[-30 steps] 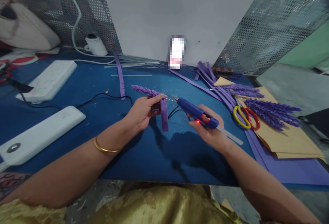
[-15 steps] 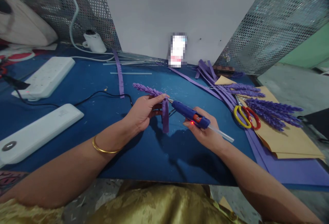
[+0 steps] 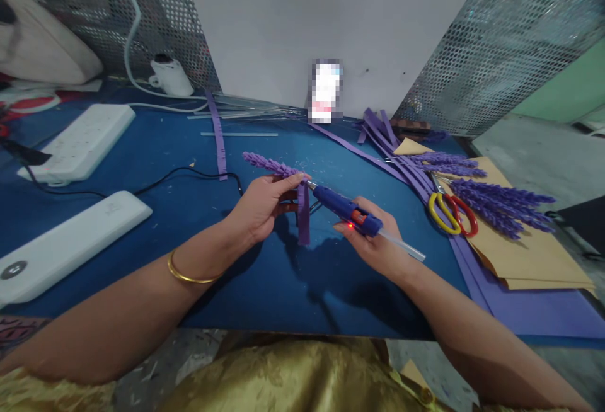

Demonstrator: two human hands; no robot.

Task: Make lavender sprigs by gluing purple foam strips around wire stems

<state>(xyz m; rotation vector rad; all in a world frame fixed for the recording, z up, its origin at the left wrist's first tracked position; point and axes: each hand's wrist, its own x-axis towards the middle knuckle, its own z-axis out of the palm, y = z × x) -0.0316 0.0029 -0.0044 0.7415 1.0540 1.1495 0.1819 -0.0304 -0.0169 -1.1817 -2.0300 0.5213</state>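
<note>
Between the thumb and fingers of my left hand [image 3: 265,207] is a purple paper lavender stem [image 3: 269,163], its flowered tip pointing to the upper left. A loose purple fringed strip [image 3: 303,217] hangs down from it beside my fingertips. My right hand [image 3: 373,242] is wrapped round a blue hot glue gun [image 3: 347,210], with a red light glowing on it and a clear glue stick [image 3: 406,246] sticking out of its back. The metal nozzle [image 3: 311,184] is right at the stem near my left thumb; whether it touches cannot be made out.
Scissors with yellow and red handles [image 3: 451,213], finished lavender stems [image 3: 505,201], brown paper [image 3: 534,261] and purple sheets [image 3: 543,314] lie at right. At left are a power strip [image 3: 80,141], a white long device [image 3: 75,245] and a black cord [image 3: 174,176]. A blurred phone [image 3: 325,91] leans behind.
My right hand and the glue gun have shifted very slightly left. The whole view has moved a little; both hands keep their hold.
</note>
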